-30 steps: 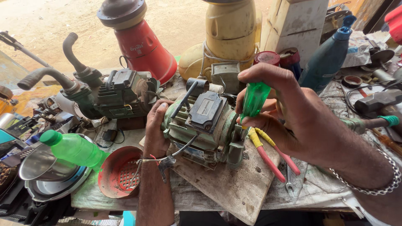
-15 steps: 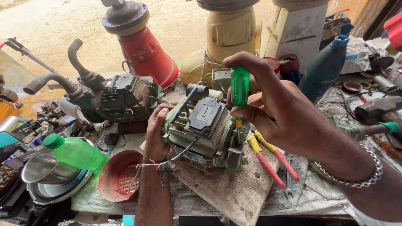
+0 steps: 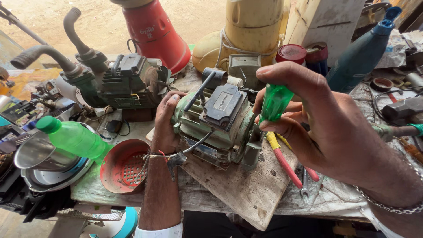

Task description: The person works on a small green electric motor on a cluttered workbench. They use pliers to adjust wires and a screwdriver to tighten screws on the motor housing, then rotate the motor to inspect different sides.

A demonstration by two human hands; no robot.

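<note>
Head view: right hand [image 3: 326,132] pinches green screwdriver [image 3: 274,103] beside motor [image 3: 216,125]; left hand [image 3: 167,121] grips it.

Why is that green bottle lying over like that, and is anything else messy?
The green bottle lies tilted across a steel bowl. A red fan cover rests off the motor, which the left hand steadies.

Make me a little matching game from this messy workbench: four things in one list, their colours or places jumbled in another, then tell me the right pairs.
Things:
1. screwdriver handle
2. motor
3. fan cover
4. pliers

Descriptions:
A. red bowl shape, lying left of the motor
B. steadied by the left hand
C. clear green, gripped in the right hand
D. red and yellow handles, lying on the board

Pairs: 1-C, 2-B, 3-A, 4-D
</note>
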